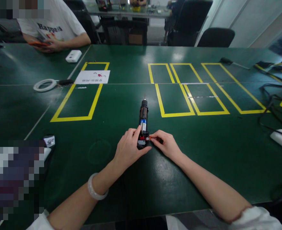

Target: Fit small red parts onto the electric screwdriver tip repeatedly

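A slim power screwdriver (144,115) with its inner parts exposed lies on the green table, its thin tip pointing away from me. Its middle shows a blue and silver motor section, and red parts show near the lower end. My left hand (129,145) is wrapped around that lower end, thumb and fingers on either side. At the right side of the tool, my right hand (166,143) pinches a small orange-red piece (150,137), which looks like a wire or connector. The fingertips hide most of that piece.
Yellow tape rectangles (178,114) mark the green table (121,105). At left are a paper sheet (93,77), a white cable coil (44,85) and a white box (73,56). Black cables (265,92) and a screwdriver (227,60) lie right. Another person (57,35) sits across.
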Available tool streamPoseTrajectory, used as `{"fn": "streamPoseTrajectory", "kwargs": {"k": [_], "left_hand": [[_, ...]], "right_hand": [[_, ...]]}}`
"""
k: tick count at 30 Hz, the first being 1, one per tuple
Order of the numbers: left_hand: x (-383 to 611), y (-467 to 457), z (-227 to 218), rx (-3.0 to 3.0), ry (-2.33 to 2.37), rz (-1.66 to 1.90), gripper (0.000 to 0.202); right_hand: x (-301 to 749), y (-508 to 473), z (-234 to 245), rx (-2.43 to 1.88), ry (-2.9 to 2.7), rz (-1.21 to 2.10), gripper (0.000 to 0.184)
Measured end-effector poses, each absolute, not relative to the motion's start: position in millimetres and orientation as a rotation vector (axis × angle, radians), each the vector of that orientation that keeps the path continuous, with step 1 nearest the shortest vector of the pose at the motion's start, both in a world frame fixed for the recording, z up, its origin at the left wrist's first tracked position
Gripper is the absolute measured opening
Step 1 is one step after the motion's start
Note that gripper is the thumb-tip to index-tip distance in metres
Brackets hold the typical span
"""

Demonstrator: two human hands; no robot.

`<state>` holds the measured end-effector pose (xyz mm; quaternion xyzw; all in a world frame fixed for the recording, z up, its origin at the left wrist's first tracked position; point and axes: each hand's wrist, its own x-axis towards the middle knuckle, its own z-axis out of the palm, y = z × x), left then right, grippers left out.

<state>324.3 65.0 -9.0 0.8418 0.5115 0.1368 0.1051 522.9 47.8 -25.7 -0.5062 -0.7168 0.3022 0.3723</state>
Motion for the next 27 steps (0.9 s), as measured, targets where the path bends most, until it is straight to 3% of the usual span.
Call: {"fn": "streamPoseTrajectory", "kwargs": {"k": [7, 18, 27], "left_hand": [[327, 64, -7, 2.516, 1.515, 0.379, 0.086], [342, 71, -1, 2.563, 1.641, 0.35, 0.078], [312, 82, 6, 2.689, 1.624, 0.217, 0.075]], "right_hand": [[520, 48, -28, -1.322, -1.789, 0.77, 0.005], [524, 46, -23, -1.235, -1.78, 0.819, 0.02], [526, 49, -27, -1.207, -1.78, 0.836, 0.02]]}}
